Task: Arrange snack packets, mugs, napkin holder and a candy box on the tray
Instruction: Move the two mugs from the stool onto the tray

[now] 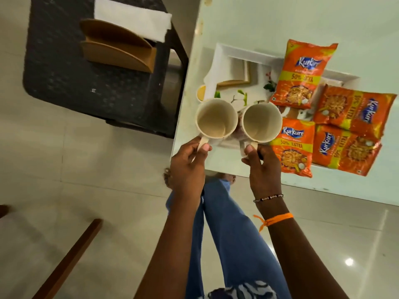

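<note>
A white glossy table [280,20] fills the upper right of the view, its near edge running across just beyond the person's legs. A white rectangular tray [228,50] with a floral print lies on it close to the left edge. A small yellowish lid-like round thing [201,92] sits at that left edge, touching the tray's side. Left of the table, apart from it, stands a dark textured stool [64,72]. On the stool rests a brown wooden napkin holder [116,48] with white napkins [131,18] just behind it, near the stool's far edge.
</note>
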`<act>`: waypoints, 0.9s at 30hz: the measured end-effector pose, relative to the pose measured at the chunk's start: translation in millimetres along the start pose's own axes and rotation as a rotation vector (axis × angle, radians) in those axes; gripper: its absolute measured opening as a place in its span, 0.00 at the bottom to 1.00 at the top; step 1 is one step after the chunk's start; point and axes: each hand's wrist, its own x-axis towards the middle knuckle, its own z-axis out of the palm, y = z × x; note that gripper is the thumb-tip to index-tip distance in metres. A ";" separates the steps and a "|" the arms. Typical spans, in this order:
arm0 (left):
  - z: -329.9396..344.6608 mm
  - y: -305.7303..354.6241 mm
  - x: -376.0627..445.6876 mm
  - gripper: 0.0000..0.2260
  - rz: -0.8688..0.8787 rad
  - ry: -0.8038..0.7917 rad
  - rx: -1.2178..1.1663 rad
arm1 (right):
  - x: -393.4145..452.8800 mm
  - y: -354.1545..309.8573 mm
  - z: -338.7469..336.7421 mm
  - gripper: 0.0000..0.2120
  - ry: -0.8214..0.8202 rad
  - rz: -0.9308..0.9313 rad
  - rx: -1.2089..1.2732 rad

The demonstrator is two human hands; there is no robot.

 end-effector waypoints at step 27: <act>21.9 5.0 14.3 0.12 -0.049 0.001 0.145 | 23.2 -16.8 -34.5 0.10 0.007 -0.248 -0.701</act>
